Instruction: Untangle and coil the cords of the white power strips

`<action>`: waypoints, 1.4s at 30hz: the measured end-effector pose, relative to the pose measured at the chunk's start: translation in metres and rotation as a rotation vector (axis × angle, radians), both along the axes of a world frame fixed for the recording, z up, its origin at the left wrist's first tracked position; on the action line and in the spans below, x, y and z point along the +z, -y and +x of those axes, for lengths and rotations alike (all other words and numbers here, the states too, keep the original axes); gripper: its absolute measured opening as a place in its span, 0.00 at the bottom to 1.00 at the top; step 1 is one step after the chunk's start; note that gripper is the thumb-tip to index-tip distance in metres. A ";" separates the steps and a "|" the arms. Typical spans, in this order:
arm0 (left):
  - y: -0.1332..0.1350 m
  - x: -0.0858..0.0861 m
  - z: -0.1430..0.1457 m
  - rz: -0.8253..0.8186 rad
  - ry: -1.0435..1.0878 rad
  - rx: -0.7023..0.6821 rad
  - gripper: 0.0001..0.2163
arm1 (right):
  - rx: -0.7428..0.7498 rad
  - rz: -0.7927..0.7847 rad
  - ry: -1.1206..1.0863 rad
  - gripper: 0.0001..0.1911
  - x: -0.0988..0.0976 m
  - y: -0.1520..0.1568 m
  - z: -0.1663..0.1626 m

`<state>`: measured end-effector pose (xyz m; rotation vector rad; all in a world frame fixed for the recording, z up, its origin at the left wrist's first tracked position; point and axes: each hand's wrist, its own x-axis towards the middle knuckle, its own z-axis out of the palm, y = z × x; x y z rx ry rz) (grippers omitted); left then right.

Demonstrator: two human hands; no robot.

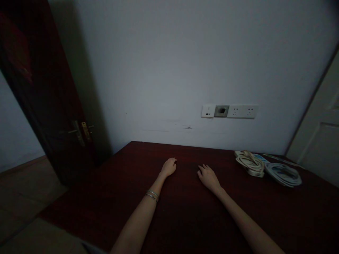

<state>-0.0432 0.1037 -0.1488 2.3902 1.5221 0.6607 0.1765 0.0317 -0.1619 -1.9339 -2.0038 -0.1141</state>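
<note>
Both of my hands rest on a dark red-brown wooden table (pixel 182 218), a short gap between them. My left hand (pixel 168 167) lies palm down with its fingers stretched loosely forward, holding nothing. Around that forearm sits a metal bracelet (pixel 153 195). My right hand (pixel 208 177) is also palm down, its fingers slightly spread and nothing in them. To its right lie a power strip with a coiled cream cord (pixel 250 164) and a coiled white-grey cable (pixel 284 174), both apart from the hand.
A pale wall (pixel 164 70) stands behind the table, with a row of sockets and switches (pixel 241 111) on it. On the left a dark door (pixel 53 106) with a metal handle stands ajar. At the right edge is a white panelled door (pixel 323 141). Tiled floor (pixel 23 197) shows lower left.
</note>
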 end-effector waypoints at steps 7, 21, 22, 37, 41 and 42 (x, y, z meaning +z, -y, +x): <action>-0.001 -0.002 0.000 0.005 0.013 -0.001 0.18 | 0.005 0.010 0.018 0.24 -0.001 -0.001 0.000; -0.003 -0.002 0.000 0.003 0.030 0.065 0.17 | 0.007 0.005 0.013 0.24 0.001 0.006 0.000; -0.003 0.000 0.000 -0.002 0.028 0.084 0.16 | 0.006 0.006 0.009 0.24 0.001 0.007 0.000; 0.013 0.034 0.076 -0.078 -0.298 0.354 0.15 | -0.157 0.189 -0.077 0.23 0.037 0.001 0.050; 0.010 0.040 0.078 -0.086 -0.387 0.299 0.16 | -0.349 0.294 -0.054 0.24 0.063 0.007 0.110; 0.009 0.040 0.079 -0.083 -0.410 0.286 0.16 | -0.399 0.313 -0.048 0.24 0.067 0.010 0.123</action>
